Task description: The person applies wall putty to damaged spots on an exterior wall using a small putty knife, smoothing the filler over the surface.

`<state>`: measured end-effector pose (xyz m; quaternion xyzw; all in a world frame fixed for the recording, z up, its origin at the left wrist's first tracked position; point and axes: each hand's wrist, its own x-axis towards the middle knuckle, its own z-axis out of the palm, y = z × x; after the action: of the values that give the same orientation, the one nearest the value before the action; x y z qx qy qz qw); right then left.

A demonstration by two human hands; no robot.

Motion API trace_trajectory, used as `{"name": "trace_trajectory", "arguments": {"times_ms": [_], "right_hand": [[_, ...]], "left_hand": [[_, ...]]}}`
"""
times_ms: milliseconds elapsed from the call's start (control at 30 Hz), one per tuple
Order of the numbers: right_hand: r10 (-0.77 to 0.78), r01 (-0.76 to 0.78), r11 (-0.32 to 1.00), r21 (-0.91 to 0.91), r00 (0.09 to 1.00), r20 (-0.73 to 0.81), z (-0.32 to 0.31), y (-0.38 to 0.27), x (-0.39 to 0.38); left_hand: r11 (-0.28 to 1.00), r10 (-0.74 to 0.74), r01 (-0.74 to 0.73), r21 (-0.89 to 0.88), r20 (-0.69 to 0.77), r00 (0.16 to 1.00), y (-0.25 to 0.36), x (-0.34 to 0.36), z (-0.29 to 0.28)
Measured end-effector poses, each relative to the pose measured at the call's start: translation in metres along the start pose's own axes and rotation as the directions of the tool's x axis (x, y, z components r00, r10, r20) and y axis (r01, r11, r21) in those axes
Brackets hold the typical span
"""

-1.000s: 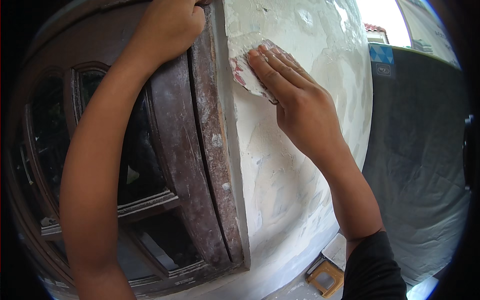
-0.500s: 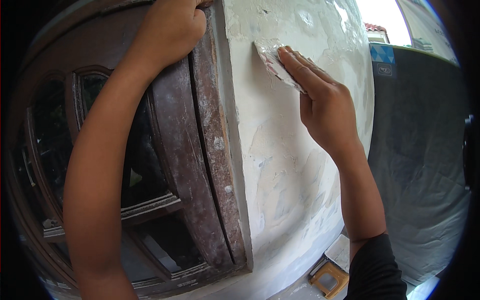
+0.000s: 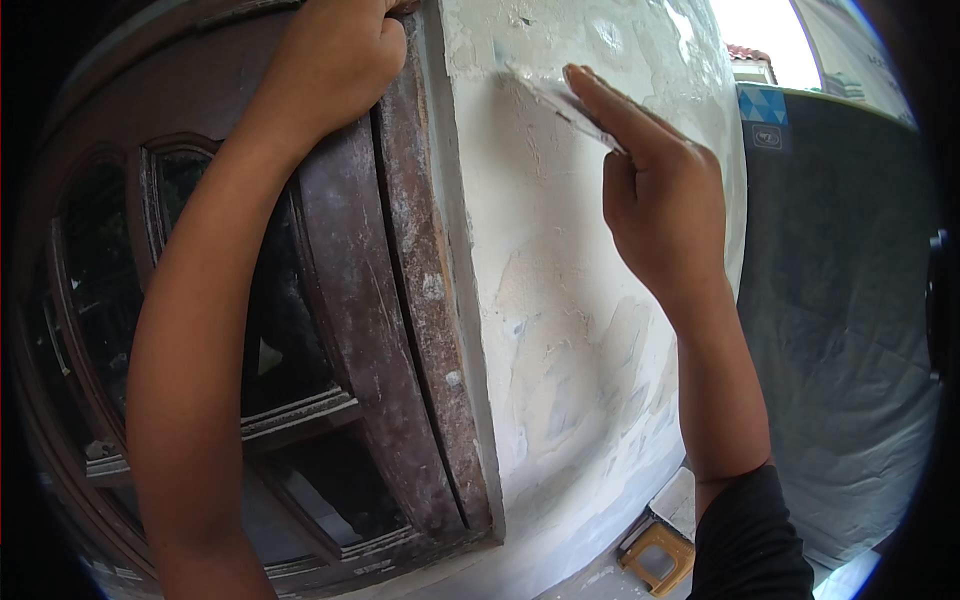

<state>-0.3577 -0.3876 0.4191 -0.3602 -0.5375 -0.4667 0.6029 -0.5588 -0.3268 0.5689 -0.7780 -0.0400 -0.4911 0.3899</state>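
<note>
My right hand (image 3: 665,190) grips a thin, flat putty scraper (image 3: 565,108) smeared with pale filler. Its fingers stretch along the back of the blade, and the front edge meets or nearly meets the patchy white plastered wall (image 3: 560,240). At the top left my left hand (image 3: 345,55) is closed, raised beside the upper part of the brown wooden door frame (image 3: 418,220). Its fingertips are cut off by the picture's upper edge, so what they hold cannot be made out.
A worn brown door with glass panes (image 3: 290,330) fills the left side. Right of the wall hangs a large dark grey cover (image 3: 840,300). Low down, a yellow-brown plastic stool (image 3: 657,560) stands on the floor with a pale flat item (image 3: 675,505) beside it.
The scraper has tilted more edge-on and moved slightly up the wall, with my right wrist turning and shifting a little right. My left hand stays almost in place.
</note>
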Motion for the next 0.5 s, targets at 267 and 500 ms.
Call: {"name": "trace_trajectory", "arguments": {"times_ms": [267, 500], "right_hand": [[-0.135, 0.118, 0.984, -0.135, 0.983, -0.121, 0.039, 0.031, 0.031], [0.063, -0.065, 0.989, -0.131, 0.998, -0.017, 0.005, 0.017, 0.029]], "left_hand": [[0.996, 0.087, -0.087, 0.002, -0.062, 0.994, 0.001, 0.009, 0.011], [0.999, 0.028, -0.027, 0.027, -0.008, 1.000, 0.002, 0.002, 0.000]]}}
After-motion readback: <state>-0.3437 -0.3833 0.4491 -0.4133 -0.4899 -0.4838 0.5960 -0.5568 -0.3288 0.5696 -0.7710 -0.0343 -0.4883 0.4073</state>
